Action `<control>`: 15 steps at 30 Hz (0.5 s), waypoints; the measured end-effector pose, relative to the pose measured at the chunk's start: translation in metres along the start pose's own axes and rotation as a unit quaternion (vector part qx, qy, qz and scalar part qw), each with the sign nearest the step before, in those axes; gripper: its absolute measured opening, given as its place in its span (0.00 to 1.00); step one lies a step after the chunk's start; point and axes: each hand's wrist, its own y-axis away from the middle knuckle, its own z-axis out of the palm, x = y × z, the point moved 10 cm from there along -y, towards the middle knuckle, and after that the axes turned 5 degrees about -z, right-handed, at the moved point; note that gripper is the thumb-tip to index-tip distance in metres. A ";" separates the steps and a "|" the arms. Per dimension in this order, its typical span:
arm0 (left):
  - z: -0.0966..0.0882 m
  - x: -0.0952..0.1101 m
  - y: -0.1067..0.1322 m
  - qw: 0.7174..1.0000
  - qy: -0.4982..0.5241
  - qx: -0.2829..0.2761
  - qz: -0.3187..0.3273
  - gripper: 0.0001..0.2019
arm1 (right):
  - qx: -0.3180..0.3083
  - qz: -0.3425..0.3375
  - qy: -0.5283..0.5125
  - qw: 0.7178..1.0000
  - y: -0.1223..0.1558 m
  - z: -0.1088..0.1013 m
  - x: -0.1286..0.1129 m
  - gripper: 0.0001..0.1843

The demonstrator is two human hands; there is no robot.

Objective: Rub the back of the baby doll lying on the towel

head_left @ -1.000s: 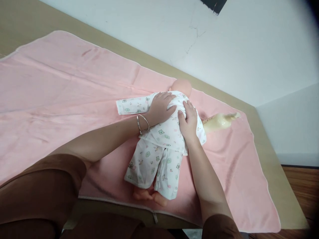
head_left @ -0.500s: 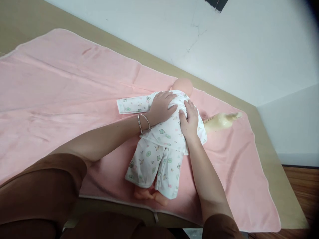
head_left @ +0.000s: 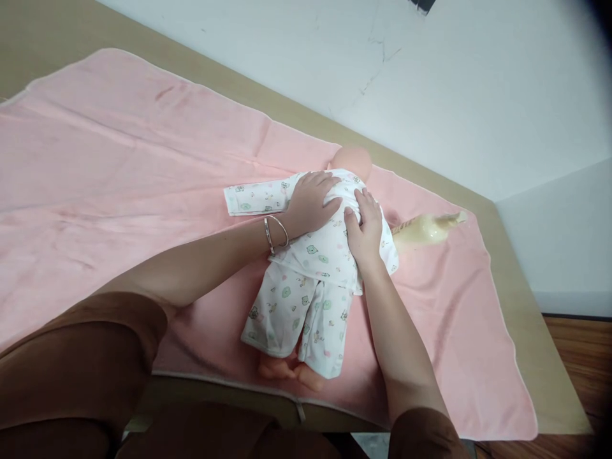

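A baby doll (head_left: 351,162) in white printed pyjamas (head_left: 306,299) lies on a pink blanket (head_left: 119,166). My left hand (head_left: 310,204), with bangles on the wrist, rests on the doll's upper body, fingers curled over the shirt near the shoulder. My right hand (head_left: 366,229) lies on the shirt's right side, fingers together and pressing the cloth. The doll's left sleeve (head_left: 255,197) stretches flat and looks empty. The doll's bare right arm (head_left: 425,228) sticks out to the right. Its bare feet (head_left: 291,373) show below the trousers.
The blanket covers a light wooden table (head_left: 530,319) set against a white wall (head_left: 454,83). Wooden floor (head_left: 583,357) shows at the right. My brown sleeves (head_left: 81,370) fill the lower left.
Both hands stay on the doll's shirt in nearly the same place. The view has shifted slightly; the doll has barely moved.
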 end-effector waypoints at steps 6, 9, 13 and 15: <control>0.001 0.000 0.000 1.000 0.003 0.001 0.005 0.22 | 0.000 0.000 0.004 1.000 0.000 0.000 0.001 0.28; 0.001 0.000 0.000 1.000 0.000 -0.002 0.003 0.21 | -0.003 0.002 0.006 1.000 0.000 0.000 0.001 0.28; 0.001 0.001 0.000 1.000 -0.008 -0.018 -0.004 0.22 | -0.018 0.006 0.016 1.000 0.000 0.002 -0.002 0.30; 0.002 0.004 0.000 0.999 -0.018 -0.034 -0.008 0.23 | -0.044 0.011 0.028 0.999 -0.002 0.004 -0.002 0.32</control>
